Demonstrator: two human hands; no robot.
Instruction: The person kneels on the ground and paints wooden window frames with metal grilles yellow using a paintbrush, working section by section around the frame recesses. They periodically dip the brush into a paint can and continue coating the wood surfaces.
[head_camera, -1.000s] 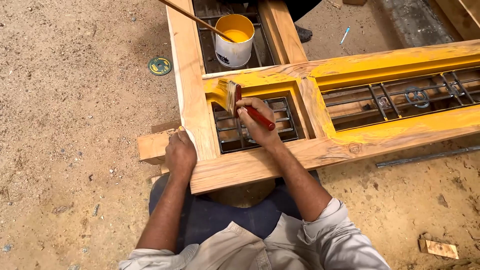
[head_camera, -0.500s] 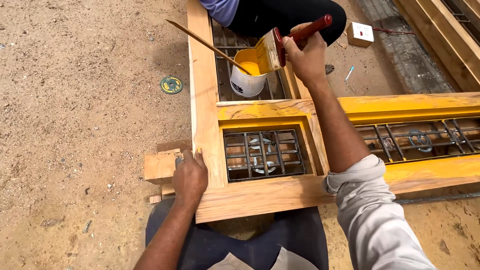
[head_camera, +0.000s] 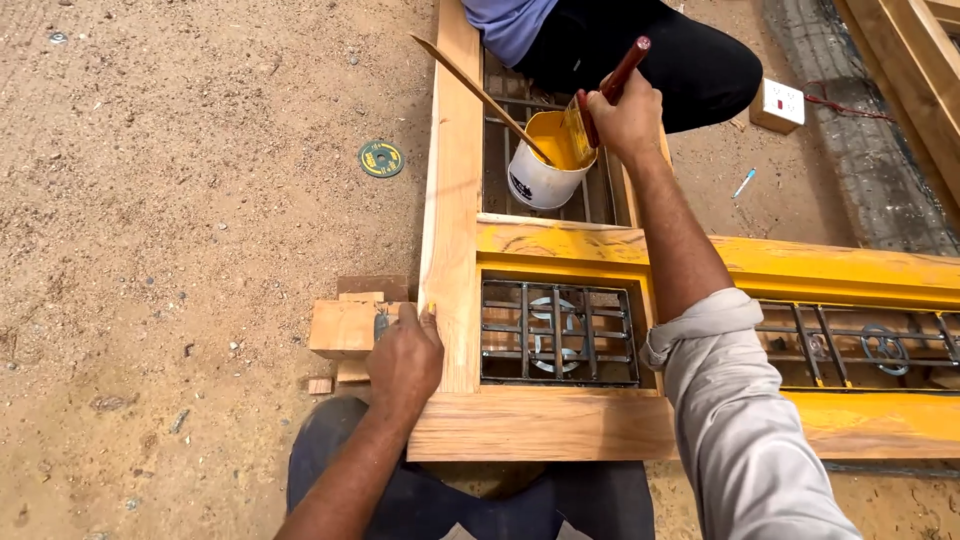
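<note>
Looking down, I see my right hand (head_camera: 625, 115) closed tight around the red handle of a brush (head_camera: 597, 108), whose bristle end sits at the rim of a white bucket (head_camera: 545, 175) of yellow paint. The bucket stands on the metal grille inside the upper part of a wooden frame (head_camera: 450, 250), and a thin stick (head_camera: 480, 95) leans out of the paint toward the upper left. My left hand (head_camera: 405, 362) lies flat with fingers spread on the frame's lower left corner, holding nothing, just beside a wood block (head_camera: 342, 327) that pokes out from under the frame. Yellow paint covers the crossbar and the rail running right. Beyond the bucket, another person's knee (head_camera: 690, 60) in dark trousers rests by the frame. A green disc (head_camera: 381, 158) lies on the sandy ground, well left.
</note>
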